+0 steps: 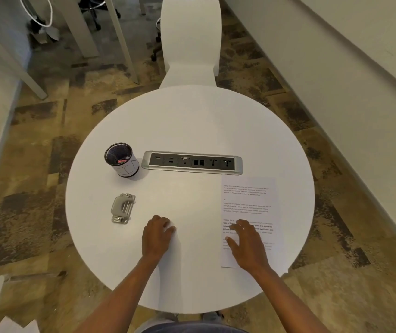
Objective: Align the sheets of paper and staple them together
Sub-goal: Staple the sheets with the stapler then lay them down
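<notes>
Printed sheets of paper (248, 198) lie on the right side of the round white table (189, 121). My right hand (246, 243) rests flat on their lower half, fingers spread. My left hand (157, 234) lies on the bare tabletop near the middle, fingers loosely curled, holding nothing. A grey metal device (122, 208), possibly a stapler or a punch, sits on the left side of the table, apart from both hands.
A mesh pen cup (121, 162) with a small red item inside stands at the left back. A built-in socket strip (193, 162) crosses the table's middle. A white chair (191, 42) stands beyond the far edge. A wall runs along the right.
</notes>
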`<action>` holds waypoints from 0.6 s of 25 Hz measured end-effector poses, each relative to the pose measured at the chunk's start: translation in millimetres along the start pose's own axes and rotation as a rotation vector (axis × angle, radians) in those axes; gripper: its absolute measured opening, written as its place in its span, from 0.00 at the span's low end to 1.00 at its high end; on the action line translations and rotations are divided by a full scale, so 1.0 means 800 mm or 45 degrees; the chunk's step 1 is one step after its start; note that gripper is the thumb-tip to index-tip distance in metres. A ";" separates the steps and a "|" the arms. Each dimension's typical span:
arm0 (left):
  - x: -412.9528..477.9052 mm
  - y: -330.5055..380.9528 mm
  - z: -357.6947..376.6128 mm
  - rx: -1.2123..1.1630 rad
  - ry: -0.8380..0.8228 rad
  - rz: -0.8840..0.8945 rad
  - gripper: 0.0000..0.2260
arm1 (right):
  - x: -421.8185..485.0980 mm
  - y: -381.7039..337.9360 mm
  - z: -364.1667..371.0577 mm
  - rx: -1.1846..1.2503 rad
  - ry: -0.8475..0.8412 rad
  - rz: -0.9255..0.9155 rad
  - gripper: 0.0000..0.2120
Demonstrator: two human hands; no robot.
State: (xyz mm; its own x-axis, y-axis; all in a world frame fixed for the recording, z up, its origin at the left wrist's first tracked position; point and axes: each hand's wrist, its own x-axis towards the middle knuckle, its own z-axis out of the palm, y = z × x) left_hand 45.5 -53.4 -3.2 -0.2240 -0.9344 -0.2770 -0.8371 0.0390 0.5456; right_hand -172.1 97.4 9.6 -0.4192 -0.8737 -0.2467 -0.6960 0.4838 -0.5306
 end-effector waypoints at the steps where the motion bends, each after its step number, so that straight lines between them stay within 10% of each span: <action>1: 0.001 -0.001 -0.001 0.055 -0.002 0.057 0.04 | -0.002 -0.006 0.003 0.013 0.012 -0.026 0.16; 15: 0.002 -0.006 -0.014 0.856 0.041 0.764 0.15 | -0.011 -0.033 0.019 -0.089 0.012 0.139 0.21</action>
State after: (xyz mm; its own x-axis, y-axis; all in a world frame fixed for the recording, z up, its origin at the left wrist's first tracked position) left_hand 54.6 -59.4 2.5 -0.7117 -0.6993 -0.0671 -0.7013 0.7128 0.0108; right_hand -141.6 91.5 13.5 -0.4999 -0.8155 -0.2917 -0.6850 0.5784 -0.4430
